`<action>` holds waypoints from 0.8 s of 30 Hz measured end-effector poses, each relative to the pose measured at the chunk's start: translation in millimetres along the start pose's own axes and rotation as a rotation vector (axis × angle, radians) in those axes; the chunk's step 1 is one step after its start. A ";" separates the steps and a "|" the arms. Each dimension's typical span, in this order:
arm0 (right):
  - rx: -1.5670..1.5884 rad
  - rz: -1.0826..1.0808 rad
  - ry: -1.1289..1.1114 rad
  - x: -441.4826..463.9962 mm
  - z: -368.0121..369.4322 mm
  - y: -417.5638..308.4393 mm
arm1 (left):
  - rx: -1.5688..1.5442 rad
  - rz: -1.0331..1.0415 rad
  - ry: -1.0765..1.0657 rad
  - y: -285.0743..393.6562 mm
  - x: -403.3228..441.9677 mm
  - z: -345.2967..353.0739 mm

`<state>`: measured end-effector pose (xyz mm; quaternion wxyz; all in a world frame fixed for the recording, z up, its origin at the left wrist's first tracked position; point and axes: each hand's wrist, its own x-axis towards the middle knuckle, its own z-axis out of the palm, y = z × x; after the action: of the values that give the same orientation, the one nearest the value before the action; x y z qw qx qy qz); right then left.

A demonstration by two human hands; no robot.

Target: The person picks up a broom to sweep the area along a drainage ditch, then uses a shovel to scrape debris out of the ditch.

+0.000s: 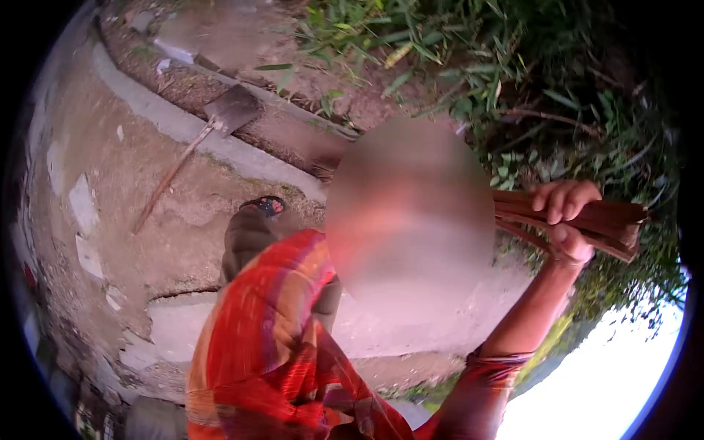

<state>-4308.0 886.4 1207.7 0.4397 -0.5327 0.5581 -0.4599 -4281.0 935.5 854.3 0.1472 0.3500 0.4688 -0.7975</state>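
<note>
Currently, your right grip (570, 202) is wrapping closely around a bundle of brown wooden pieces (614, 223) at three o'clock. Your left grip is not showing, so I cannot tell what it is doing. A shovel (233, 111) is lying toward ten o'clock, leafy green plants (506, 73) are growing between one and two, and red-orange striped cloth (253, 345) is draping at seven.
</note>
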 end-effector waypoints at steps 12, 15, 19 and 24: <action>0.050 -0.011 0.069 -10.0 30.9 57.3 | 0.360 0.410 0.176 133.5 -81.9 23.8; 0.096 -0.037 0.112 -62.1 15.0 29.4 | 0.362 0.376 0.133 98.0 -65.0 -5.2; -0.099 -0.120 0.329 -96.0 27.3 -49.5 | 0.376 0.116 0.050 1.1 -76.1 -22.6; -0.311 -0.292 0.431 -189.2 9.7 -119.2 | 0.545 -0.223 0.082 -116.6 -95.3 -26.4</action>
<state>-4267.1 1073.8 1323.0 0.1538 -0.5583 0.6198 -0.5297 -4267.7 1009.4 987.5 -0.0599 0.3550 0.2787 -0.8903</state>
